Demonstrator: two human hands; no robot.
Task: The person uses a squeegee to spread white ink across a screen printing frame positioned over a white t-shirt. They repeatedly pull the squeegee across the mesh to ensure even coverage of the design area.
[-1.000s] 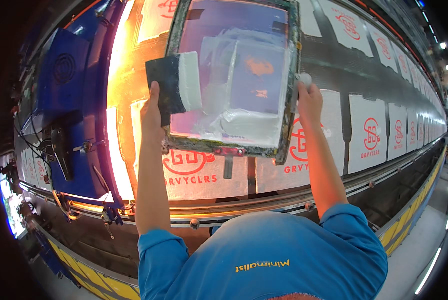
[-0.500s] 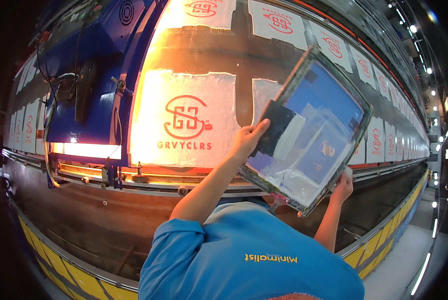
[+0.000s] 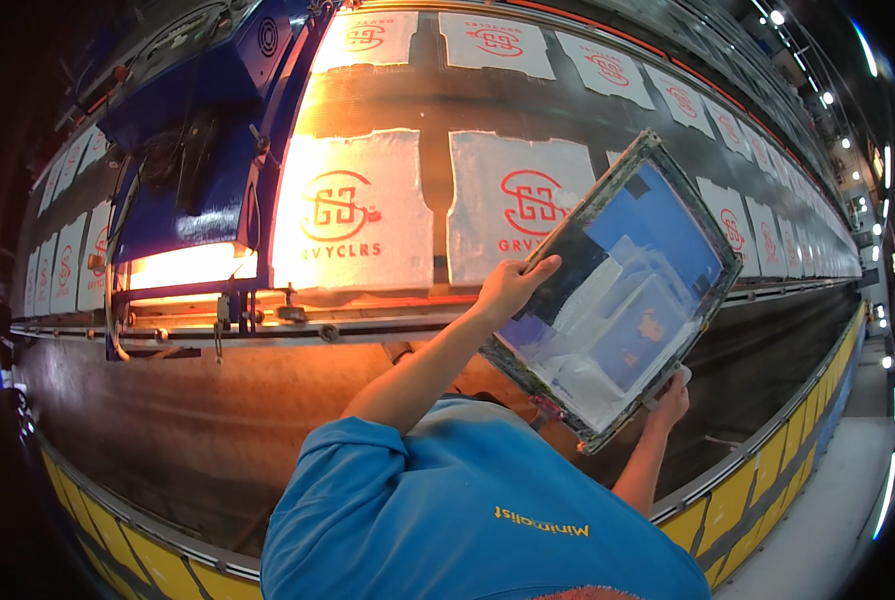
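Note:
A framed printing screen [image 3: 658, 290] with bluish mesh is held tilted in front of me. Whitish smears and a small orange-red patch mark its mesh, and dark tape sits along its left part. My left hand [image 3: 513, 288] is closed on its left edge, thumb on top. At the lower right edge, my right hand [image 3: 672, 398] is closed on the frame, its fingers partly hidden; something small and white shows there. Beyond the screen lie white fabric panels with red prints, one panel [image 3: 408, 175] next to the heater and another panel [image 3: 476, 215] partly covered by the screen.
A blue machine [image 3: 193, 190] with a glowing heater [image 3: 193, 266] straddles the long printing table on the left. A metal rail [image 3: 388, 327] runs along the table's near edge. Rows of printed panels stretch away right. A yellow-and-grey barrier [image 3: 768, 490] curves behind me.
The screen has shifted slightly downward in view, still in both hands. The near panels sit farther left against the heater, and more of the second panel shows beside the screen.

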